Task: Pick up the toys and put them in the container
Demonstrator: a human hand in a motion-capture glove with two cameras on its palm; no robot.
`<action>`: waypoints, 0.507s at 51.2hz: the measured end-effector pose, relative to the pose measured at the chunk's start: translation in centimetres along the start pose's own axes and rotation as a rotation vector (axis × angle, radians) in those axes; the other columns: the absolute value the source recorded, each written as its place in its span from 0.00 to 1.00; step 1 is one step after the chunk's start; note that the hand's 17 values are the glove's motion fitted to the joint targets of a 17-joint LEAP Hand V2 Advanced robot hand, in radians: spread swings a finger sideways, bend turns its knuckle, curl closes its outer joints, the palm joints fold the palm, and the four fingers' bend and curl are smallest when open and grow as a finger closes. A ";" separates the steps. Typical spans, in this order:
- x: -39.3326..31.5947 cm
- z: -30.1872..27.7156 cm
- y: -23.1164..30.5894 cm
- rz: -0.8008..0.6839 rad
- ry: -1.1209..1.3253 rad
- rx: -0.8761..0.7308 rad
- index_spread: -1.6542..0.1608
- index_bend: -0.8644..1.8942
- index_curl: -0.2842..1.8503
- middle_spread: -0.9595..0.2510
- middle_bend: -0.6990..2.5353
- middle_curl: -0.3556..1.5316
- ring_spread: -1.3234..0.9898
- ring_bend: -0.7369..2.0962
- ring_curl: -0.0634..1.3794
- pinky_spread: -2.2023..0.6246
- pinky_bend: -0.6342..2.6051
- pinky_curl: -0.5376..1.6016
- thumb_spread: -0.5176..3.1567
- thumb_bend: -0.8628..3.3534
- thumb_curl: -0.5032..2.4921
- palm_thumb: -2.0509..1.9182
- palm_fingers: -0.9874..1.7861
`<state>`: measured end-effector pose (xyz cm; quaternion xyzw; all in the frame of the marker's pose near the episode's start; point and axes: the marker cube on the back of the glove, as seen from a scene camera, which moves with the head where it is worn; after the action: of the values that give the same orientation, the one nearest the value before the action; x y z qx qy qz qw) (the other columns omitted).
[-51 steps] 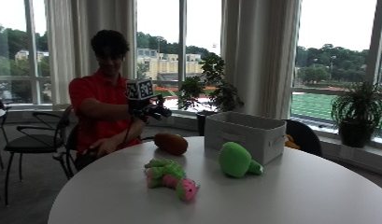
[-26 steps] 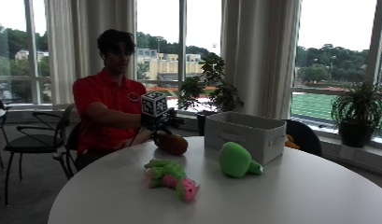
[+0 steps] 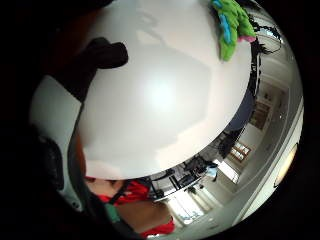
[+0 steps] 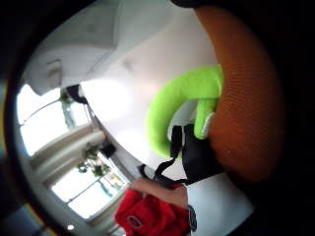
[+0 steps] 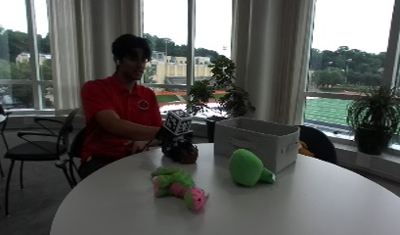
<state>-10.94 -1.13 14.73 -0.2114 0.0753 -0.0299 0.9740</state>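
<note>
Orange toy (image 5: pixel 185 152) sits under our gloved right hand (image 5: pixel 172 142), fingers curling around it on the tabletop (image 5: pixel 284 205). We're gripping to lift toward the container (image 5: pixel 256 140).

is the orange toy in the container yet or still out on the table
Out. The round orange-brown plush toy sits on the white table under the gloved right hand, beside the grey fabric container.

A round white table (image 5: pixel 303 205) carries three plush toys (image 5: pixel 180 185) and a container (image 5: pixel 255 142).
</note>
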 end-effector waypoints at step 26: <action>2.6 -3.3 -1.5 0.013 -0.011 0.203 0.69 0.48 0.31 0.67 0.32 0.26 0.40 0.58 0.32 0.63 0.57 0.41 0.43 0.25 0.35 0.68 0.64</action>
<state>-8.90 -4.08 11.99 -0.1113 0.0679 -0.0299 0.9910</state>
